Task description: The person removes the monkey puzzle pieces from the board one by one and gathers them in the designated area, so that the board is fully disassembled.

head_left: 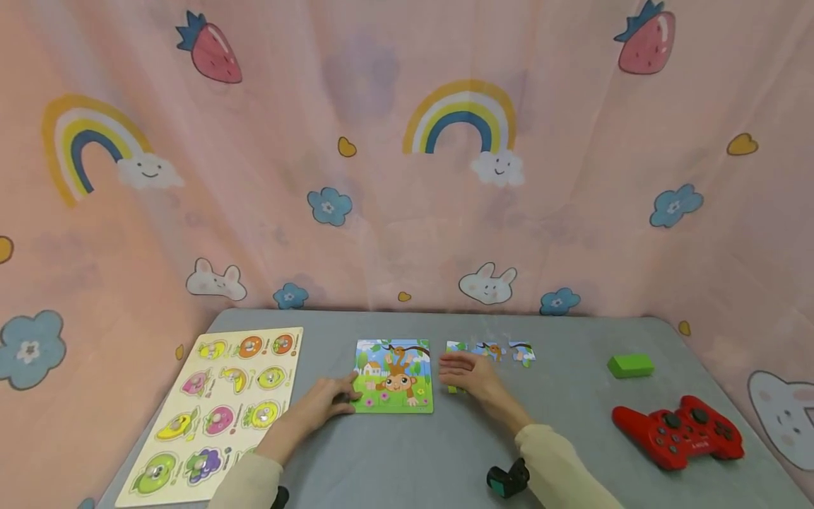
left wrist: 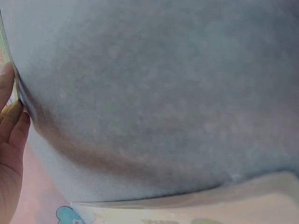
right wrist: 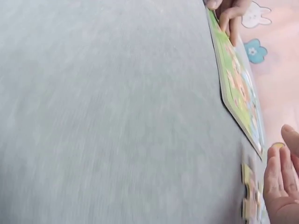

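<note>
While left hand pinched left edge of monkey puzzle near middle of grey counter, right hand was positioned at loose pieces, grip unclenched, fingers straight and side by side. Fruit board lay at counter's left; green block and red gamepad at right. Pink curtain, printed with rainbows and strawberries, enclosed back and sides.

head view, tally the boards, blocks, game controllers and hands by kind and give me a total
Boards: 2 (fruit board, monkey puzzle)
Blocks: 1 (green block)
Game controllers: 1 (red controller)
Hands: 2 (left hand, right hand)
Total: 6
</note>
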The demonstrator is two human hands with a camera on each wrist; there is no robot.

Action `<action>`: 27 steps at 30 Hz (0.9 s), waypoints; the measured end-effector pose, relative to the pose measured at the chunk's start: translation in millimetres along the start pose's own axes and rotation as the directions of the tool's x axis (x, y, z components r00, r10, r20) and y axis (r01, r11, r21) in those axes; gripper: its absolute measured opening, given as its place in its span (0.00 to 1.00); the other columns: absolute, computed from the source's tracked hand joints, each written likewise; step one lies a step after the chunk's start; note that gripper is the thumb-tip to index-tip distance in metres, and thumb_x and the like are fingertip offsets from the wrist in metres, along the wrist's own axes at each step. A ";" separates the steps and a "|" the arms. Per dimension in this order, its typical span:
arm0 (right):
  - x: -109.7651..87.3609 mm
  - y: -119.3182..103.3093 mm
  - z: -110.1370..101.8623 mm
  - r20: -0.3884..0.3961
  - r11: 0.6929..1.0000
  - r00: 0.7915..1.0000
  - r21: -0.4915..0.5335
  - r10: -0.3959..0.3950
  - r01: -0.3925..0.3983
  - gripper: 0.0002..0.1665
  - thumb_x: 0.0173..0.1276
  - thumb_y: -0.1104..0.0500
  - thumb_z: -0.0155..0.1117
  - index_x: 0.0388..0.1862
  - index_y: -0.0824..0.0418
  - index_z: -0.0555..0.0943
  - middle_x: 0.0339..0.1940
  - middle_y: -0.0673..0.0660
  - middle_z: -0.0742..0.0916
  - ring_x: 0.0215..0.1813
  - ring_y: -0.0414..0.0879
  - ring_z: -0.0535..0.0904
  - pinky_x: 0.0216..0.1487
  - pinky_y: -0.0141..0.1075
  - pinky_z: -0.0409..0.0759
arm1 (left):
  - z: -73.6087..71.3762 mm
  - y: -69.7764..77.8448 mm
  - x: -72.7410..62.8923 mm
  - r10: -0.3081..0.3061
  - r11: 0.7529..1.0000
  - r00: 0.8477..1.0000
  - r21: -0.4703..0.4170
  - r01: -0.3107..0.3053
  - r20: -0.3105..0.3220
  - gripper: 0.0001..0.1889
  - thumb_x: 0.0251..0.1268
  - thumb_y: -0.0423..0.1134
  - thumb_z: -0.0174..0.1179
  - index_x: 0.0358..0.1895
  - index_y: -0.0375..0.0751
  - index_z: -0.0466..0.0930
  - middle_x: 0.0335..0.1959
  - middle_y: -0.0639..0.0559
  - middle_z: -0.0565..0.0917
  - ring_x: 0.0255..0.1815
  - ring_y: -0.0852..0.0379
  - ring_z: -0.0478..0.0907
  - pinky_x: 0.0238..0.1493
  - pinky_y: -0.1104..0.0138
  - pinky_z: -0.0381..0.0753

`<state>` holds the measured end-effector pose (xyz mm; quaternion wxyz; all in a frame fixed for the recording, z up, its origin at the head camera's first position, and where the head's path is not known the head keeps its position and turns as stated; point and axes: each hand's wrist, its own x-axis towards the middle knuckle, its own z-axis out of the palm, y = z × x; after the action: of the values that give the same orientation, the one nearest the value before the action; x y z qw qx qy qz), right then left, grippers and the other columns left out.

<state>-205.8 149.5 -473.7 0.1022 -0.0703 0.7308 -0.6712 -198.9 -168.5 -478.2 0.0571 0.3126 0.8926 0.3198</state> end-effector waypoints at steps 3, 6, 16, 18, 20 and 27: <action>9.6 -2.6 8.2 0.022 1.000 1.000 0.005 -0.015 0.015 0.27 0.63 0.71 0.64 0.60 0.79 0.70 0.57 0.74 0.78 0.56 0.62 0.78 0.51 0.36 0.80 | -3.2 -1.1 3.4 -0.002 1.000 1.000 0.010 0.002 -0.003 0.11 0.58 0.32 0.65 0.43 0.30 0.84 0.61 0.29 0.72 0.60 0.35 0.72 0.56 0.49 0.74; 18.9 -5.5 15.3 0.050 1.000 0.998 0.002 -0.025 0.025 0.27 0.63 0.71 0.64 0.60 0.78 0.70 0.57 0.74 0.78 0.56 0.63 0.78 0.51 0.37 0.80 | -6.7 -1.3 6.6 -0.006 1.000 1.000 0.012 0.006 0.000 0.11 0.59 0.32 0.65 0.44 0.30 0.84 0.62 0.29 0.71 0.61 0.35 0.72 0.56 0.50 0.74; 38.7 -1.3 40.2 0.122 0.996 0.990 -0.029 -0.077 0.081 0.27 0.61 0.72 0.66 0.59 0.78 0.72 0.55 0.74 0.79 0.52 0.65 0.78 0.48 0.37 0.82 | -5.6 -3.6 5.2 0.001 0.999 1.000 0.038 -0.001 -0.016 0.10 0.58 0.34 0.66 0.42 0.33 0.85 0.61 0.31 0.73 0.59 0.37 0.74 0.56 0.50 0.75; 40.5 1.7 43.8 0.133 0.995 0.987 -0.040 -0.087 0.094 0.27 0.60 0.72 0.67 0.58 0.78 0.73 0.54 0.74 0.79 0.52 0.65 0.79 0.47 0.37 0.82 | -3.4 -3.4 3.3 0.004 0.999 1.000 0.040 -0.003 -0.019 0.10 0.58 0.34 0.66 0.42 0.34 0.85 0.60 0.31 0.74 0.59 0.37 0.74 0.55 0.50 0.75; 41.8 4.6 46.9 0.126 0.993 0.988 -0.061 -0.089 0.098 0.27 0.59 0.72 0.68 0.57 0.78 0.74 0.53 0.73 0.80 0.51 0.64 0.80 0.47 0.37 0.82 | -1.4 -3.1 1.8 -0.003 0.999 1.000 0.037 0.004 -0.016 0.10 0.58 0.34 0.66 0.43 0.34 0.85 0.60 0.31 0.74 0.59 0.38 0.74 0.55 0.51 0.75; 42.0 12.1 54.1 0.074 0.975 0.993 -0.196 -0.091 0.104 0.26 0.54 0.71 0.72 0.53 0.73 0.79 0.51 0.68 0.84 0.45 0.57 0.83 0.44 0.38 0.83 | 1.8 -3.0 -0.8 -0.006 1.000 1.000 0.023 0.006 -0.011 0.11 0.58 0.33 0.66 0.43 0.33 0.85 0.61 0.32 0.73 0.60 0.38 0.73 0.56 0.51 0.75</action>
<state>-232.9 88.2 -492.3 0.0851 -0.1374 0.7865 -0.5960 -199.3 -169.8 -481.5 0.0498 0.3088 0.8975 0.3110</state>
